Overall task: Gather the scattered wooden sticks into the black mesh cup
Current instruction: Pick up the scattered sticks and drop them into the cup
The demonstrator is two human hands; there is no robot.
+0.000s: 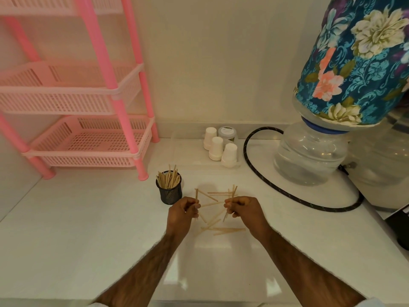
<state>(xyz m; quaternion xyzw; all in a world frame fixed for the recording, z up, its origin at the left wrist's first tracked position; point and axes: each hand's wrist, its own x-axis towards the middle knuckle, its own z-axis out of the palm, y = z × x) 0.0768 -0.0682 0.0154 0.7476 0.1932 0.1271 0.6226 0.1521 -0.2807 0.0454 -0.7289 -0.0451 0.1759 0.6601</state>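
Note:
A black mesh cup (170,191) stands on the white counter, holding several upright wooden sticks (168,179). Just right of it, several loose wooden sticks (218,229) lie scattered between my hands. My left hand (182,214) pinches one stick (196,194) that points upward, close to the cup's lower right. My right hand (243,210) grips a few sticks (233,191) that poke out above and below its fingers.
A pink plastic rack (88,138) stands at the back left. Upturned white paper cups (221,149) and a small jar (226,132) sit behind the sticks. A black hose (285,193) curves round a water bottle (309,156) with a floral cover at the right.

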